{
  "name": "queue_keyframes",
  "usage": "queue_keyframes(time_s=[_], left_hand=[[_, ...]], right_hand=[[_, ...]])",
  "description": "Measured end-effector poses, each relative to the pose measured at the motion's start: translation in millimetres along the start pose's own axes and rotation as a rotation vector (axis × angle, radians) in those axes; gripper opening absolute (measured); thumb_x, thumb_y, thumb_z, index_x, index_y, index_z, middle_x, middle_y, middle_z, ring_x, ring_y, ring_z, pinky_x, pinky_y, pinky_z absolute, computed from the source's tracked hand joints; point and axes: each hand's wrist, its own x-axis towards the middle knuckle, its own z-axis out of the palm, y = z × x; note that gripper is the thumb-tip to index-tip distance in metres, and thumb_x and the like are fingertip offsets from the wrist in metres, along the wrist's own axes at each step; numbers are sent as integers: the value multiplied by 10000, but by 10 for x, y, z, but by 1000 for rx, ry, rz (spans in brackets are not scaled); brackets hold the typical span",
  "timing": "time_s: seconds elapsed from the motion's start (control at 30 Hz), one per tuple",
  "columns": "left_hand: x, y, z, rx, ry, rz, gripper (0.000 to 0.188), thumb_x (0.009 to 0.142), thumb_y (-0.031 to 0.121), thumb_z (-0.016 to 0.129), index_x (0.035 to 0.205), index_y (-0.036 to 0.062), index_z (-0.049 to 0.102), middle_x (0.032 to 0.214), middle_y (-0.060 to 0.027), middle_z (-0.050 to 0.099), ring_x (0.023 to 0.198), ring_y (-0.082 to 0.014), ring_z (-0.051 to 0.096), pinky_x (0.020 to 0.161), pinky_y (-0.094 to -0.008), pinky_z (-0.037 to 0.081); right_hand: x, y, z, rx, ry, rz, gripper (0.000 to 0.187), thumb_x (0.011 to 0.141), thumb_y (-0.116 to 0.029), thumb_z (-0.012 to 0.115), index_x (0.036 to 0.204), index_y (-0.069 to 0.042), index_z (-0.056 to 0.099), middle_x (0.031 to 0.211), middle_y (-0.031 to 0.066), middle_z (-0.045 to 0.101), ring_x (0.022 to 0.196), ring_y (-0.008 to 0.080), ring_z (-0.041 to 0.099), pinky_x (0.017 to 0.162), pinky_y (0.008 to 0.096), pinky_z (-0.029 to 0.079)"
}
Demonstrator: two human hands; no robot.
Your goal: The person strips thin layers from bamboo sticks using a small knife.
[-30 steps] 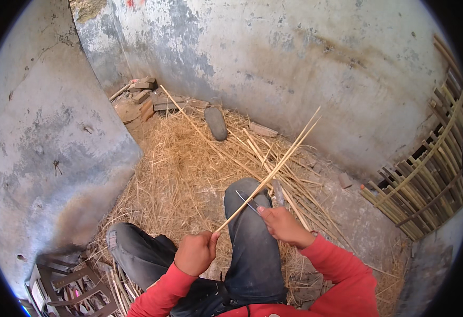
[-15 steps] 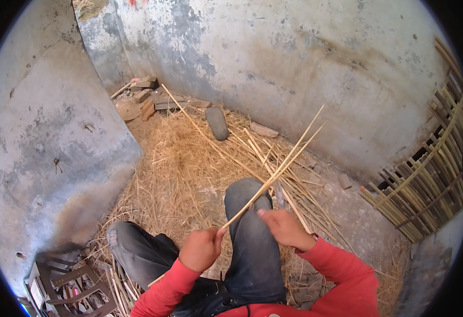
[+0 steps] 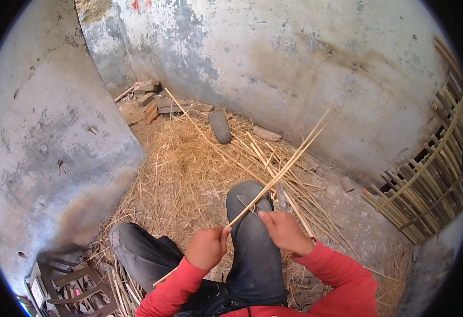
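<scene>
My left hand [image 3: 206, 248] is closed round a long pale cane [image 3: 278, 177] that slants up and away to the right over my raised knee. Its far part parts into two tips near the wall, while its near end shows below my left wrist. In my closed right hand [image 3: 288, 233] is a small knife [image 3: 241, 199]. The knife's blade crosses the cane just beyond my left hand, above the knee; its handle is mostly hidden by my fingers.
Loose straw [image 3: 181, 158] covers the floor ahead, with a pile of cut canes [image 3: 310, 203] right of my knee. A grey rounded object [image 3: 219, 127] lies in the straw. At right leans a slatted stick panel [image 3: 427, 190]; a brown frame [image 3: 78, 285] is at lower left.
The knife blade now shows plainly across the cane; before, it was hardly visible. My right hand has shifted slightly down and left, toward my left hand, which still grips the cane.
</scene>
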Motion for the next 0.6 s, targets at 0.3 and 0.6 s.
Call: queue_keyframes(time_s=[0.3, 0.6], left_hand=[[111, -17, 2, -404, 4, -54, 358, 1029, 272, 617, 792, 21, 708, 585, -96, 602, 471, -229, 550, 472, -364, 408], [747, 204, -391, -1349, 386, -23, 226, 1088, 283, 515, 1058, 69, 578, 877, -15, 583, 670, -71, 546, 544, -243, 432]], right_hand=[[237, -242, -474, 1393, -734, 938, 472, 1091, -453, 462, 725, -158, 430, 529, -60, 354, 364, 55, 308, 348, 250, 224], [424, -842, -589, 671, 248, 76, 216, 1012, -241, 662, 925, -51, 608, 627, 2, 545, 496, 97, 507, 498, 229, 425]])
